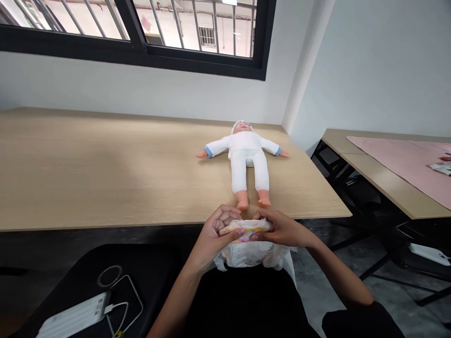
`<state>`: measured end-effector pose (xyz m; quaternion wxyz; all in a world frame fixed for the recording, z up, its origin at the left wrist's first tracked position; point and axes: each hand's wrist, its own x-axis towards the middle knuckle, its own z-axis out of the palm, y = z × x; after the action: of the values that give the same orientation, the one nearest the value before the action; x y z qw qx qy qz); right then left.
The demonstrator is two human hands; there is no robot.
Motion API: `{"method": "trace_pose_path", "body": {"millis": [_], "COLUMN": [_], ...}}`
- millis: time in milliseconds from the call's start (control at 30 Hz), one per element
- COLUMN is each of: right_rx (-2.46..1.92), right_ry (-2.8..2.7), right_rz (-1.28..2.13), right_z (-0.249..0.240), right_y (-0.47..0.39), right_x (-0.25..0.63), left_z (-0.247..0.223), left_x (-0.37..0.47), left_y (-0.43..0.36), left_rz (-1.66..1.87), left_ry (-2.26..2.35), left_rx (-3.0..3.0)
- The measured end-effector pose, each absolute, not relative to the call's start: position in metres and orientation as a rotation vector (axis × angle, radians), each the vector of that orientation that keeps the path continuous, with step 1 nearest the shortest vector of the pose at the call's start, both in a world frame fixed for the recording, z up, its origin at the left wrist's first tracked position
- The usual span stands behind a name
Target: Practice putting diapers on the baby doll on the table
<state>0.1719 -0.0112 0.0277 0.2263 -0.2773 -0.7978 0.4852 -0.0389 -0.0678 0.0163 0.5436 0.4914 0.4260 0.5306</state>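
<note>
Between both hands, just in front of the table edge, is a white diaper (246, 253) with a coloured printed band at its top. My left hand (222, 230) grips its left side, thumb on the front and fingers behind. On the right side, my right hand (280, 228) pinches the same band with its thumb on the print. Beyond my hands a baby doll (246, 150) in a white suit with blue cuffs lies on its back, arms spread, bare feet toward me. The lower part of the diaper hangs near my lap.
The doll lies on a wooden table (105, 178) under a barred window. At left, a black chair (151, 263) bears a white power bank (75, 319) with a cable. A second table with a pink cloth (405, 159) stands at right.
</note>
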Motion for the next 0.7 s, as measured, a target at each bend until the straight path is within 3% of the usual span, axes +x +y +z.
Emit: {"method": "trace_pose_path", "body": {"millis": [233,400,600,700], "right_rx": [-0.719,-0.694,-0.693,-0.695], "right_ry": [-2.271,-2.253,-2.243,-2.269], "right_rz": [1.533,1.446,1.453,1.432], "right_z": [0.044,0.045,0.042,0.038], "right_y": [-0.016,-0.018,-0.018,-0.020], "right_x": [0.168,0.168,0.172,0.174], "left_z": [0.021,0.019,0.022,0.015], "left_x": [-0.033,-0.040,-0.049,-0.045], "left_y": [-0.072,-0.071,-0.072,-0.077], "left_rz": [1.357,1.394,1.129,1.216], "left_ry": [1.016,1.087,0.995,0.950], "left_rx": [1.172,1.164,1.133,1.041]}}
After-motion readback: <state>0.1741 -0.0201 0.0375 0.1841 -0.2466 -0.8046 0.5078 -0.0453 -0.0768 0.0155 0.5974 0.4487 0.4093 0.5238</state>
